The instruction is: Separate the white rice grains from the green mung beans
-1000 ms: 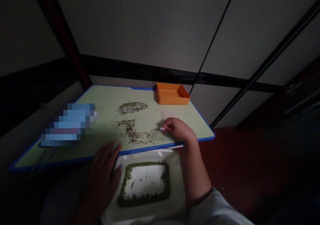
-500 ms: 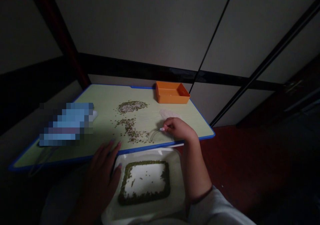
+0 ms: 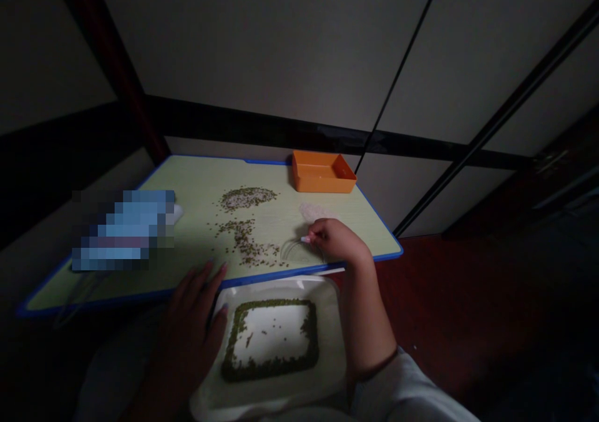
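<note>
My right hand [image 3: 333,240] is closed in a pinch above the table's near right side. A clear curved rim [image 3: 289,247] shows right under its fingertips, and whether they grip it or something tiny I cannot tell. Behind this hand lies a small heap of pale, rice-like grains [image 3: 312,211]. To its left, greenish bean-like grains mixed with pale ones form a far pile [image 3: 248,198] and a looser near pile [image 3: 248,247]. My left hand [image 3: 194,309] rests with fingers spread at the table's near edge, beside a white tray [image 3: 330,322]. Green grains [image 3: 271,370] line the tray's inner border.
An orange open box [image 3: 324,185] stands at the back right of the blue-edged table [image 3: 196,175]. A blurred-out blue object [image 3: 124,231] lies on the left, a loose cord [image 3: 77,297] near it. Pale panels [image 3: 281,47] rise close behind. Reddish floor [image 3: 412,309] shows at right.
The view has shifted very slightly. My right hand has made a tiny movement at the clear rim. My left hand and the grain piles look the same.
</note>
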A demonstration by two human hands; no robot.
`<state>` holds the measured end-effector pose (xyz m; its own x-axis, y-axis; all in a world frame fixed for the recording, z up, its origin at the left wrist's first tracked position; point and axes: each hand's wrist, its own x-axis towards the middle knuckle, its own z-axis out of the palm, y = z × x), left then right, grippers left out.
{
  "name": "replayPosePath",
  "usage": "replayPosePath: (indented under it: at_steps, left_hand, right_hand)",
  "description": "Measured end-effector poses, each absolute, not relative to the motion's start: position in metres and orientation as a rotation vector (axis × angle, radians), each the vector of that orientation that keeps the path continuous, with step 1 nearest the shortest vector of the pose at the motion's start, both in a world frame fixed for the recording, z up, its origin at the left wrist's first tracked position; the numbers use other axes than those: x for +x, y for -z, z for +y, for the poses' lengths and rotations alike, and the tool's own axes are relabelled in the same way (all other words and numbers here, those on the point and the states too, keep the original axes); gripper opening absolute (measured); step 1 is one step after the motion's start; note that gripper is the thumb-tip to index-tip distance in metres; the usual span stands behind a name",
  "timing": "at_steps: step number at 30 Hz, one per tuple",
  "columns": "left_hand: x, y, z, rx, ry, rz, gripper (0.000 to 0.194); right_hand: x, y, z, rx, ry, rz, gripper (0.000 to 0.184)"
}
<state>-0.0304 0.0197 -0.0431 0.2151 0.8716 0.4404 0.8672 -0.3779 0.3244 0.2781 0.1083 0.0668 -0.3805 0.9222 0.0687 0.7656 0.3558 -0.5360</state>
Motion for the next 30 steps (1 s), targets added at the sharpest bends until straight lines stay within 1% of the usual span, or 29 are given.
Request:
replayPosePath:
  at_steps: [6,16,23,30]
  left_hand:
    - [-0.031,0.044,0.020,2.477,-0.914,1.734,0.060]
    - [-0.032,0.043,0.021,2.480,-0.918,1.726,0.062]
    - [-0.032,0.044,0.020,2.471,-0.917,1.741,0.062]
    - [-0.032,0.044,0.020,2.475,-0.892,1.752,0.062]
  right_hand:
    - [0.278,-0.069,0.107,-1.395,-0.657,-2.270,0.026]
    - [0.289,-0.068,0.106,-1.493,-0.682,-2.232,0.026]
    - [0.289,-0.066,0.106,-1.488,-0.768,-2.217,0.031]
    - [0.285,-0.065,0.108,-1.454,-0.778,-2.235,0.026]
